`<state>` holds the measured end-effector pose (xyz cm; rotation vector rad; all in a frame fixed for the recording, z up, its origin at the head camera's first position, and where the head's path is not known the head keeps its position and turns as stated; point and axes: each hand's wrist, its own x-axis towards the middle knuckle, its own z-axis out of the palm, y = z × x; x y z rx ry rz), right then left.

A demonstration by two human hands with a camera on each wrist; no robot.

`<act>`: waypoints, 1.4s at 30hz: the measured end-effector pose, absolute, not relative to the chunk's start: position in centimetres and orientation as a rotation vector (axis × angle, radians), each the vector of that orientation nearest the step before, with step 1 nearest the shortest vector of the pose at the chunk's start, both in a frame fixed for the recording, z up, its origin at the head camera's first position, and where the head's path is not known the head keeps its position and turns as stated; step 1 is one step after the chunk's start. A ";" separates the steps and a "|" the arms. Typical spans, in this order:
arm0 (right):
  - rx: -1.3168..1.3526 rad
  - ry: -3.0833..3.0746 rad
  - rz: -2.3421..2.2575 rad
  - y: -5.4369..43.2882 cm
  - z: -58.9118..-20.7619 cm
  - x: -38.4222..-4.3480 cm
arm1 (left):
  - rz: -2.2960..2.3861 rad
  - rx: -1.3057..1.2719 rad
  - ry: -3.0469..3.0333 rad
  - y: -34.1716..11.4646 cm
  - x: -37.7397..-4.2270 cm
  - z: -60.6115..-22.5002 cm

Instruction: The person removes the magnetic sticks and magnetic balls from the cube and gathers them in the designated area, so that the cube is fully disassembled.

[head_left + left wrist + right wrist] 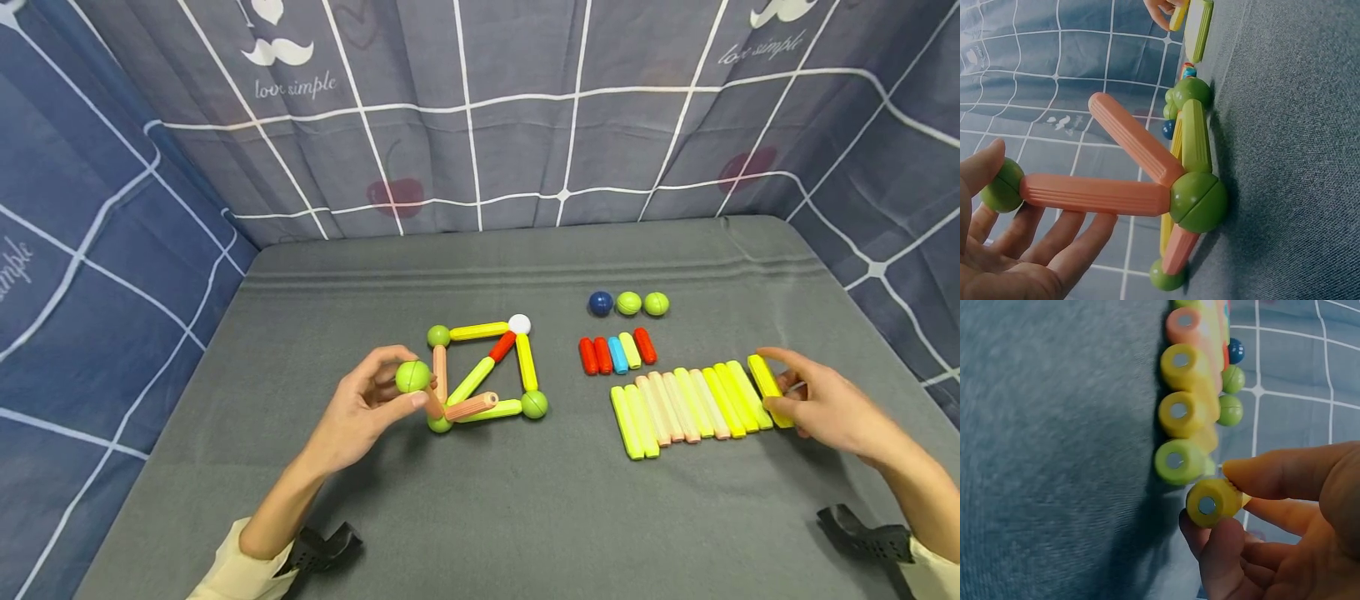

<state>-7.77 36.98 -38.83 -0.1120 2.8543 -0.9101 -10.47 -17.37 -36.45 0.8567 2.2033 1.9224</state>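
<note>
Magnetic rods and balls form a flat square frame with a diagonal across it. At its near left corner a green ball (1199, 201) joins several rods. From that corner a salmon rod (1094, 195) stands up, topped by a green ball (412, 377). My left hand (367, 408) holds this top ball, thumb on one side and fingers on the other. A second salmon rod (1138, 139) slants up from the same corner ball. My right hand (825, 404) pinches a yellow rod (770, 390) at the right end of a row; its metal-tipped end shows in the right wrist view.
A row of long yellow, green and salmon rods (682, 407) lies to the right. Behind it are short red, blue and yellow rods (618, 353), then a dark blue ball (601, 303) and two green balls (642, 303). A checked cloth (517, 150) hangs behind the grey table (555, 517).
</note>
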 end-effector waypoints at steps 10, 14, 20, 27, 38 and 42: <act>-0.053 2.812 -0.833 37.3 -39.5 -8.2 | 1.908 0.856 2.221 -17.4 -10.5 -36.4; -0.032 2.802 -0.822 37.2 -39.5 -8.2 | 1.906 0.859 2.220 -17.4 -10.4 -36.4; -0.082 2.965 -0.770 36.9 -39.2 -8.1 | 1.908 0.848 2.209 -17.4 -10.4 -36.4; -0.202 3.145 -0.809 33.6 -37.6 -8.1 | 1.919 0.857 2.212 -17.3 -10.5 -36.5; -0.692 2.810 -1.255 20.7 -34.7 -9.5 | 1.930 0.870 2.216 -17.3 -10.4 -36.5; -0.817 2.628 -1.341 16.1 -34.2 -10.0 | 1.907 0.830 2.254 -17.1 -10.3 -36.4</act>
